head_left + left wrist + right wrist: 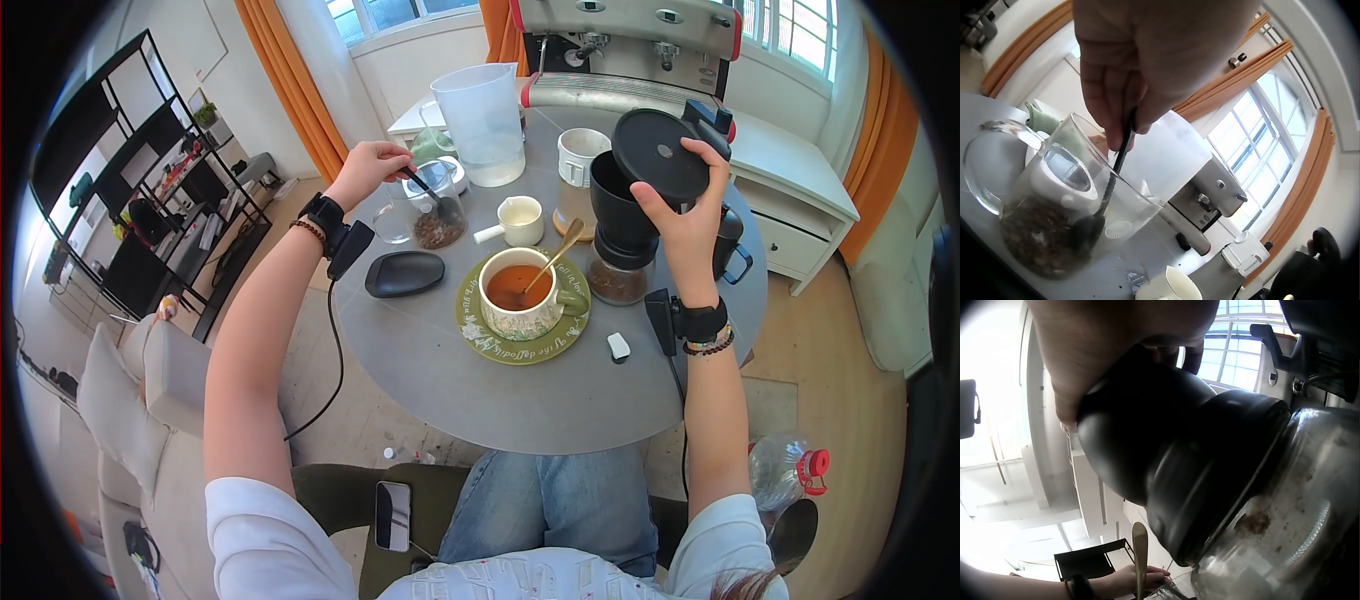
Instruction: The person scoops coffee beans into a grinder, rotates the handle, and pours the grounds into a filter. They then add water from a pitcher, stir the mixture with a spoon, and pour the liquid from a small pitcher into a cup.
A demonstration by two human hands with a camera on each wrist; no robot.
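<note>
In the head view my left hand pinches the handle of a black spoon. Its bowl end sits among brown coffee beans in a clear glass mug. My right hand grips a round black lid, tilted up over the mouth of a black coffee grinder. Under the grinder's black body, its glass jar has brown grounds inside. In the right wrist view, the grinder body fills the middle, with my right hand over it.
A patterned cup of reddish-brown tea, a gold spoon leaning in it, stands on a green saucer. Around it are a small cream pitcher, black tray, plastic jug, white-lidded container and small white object.
</note>
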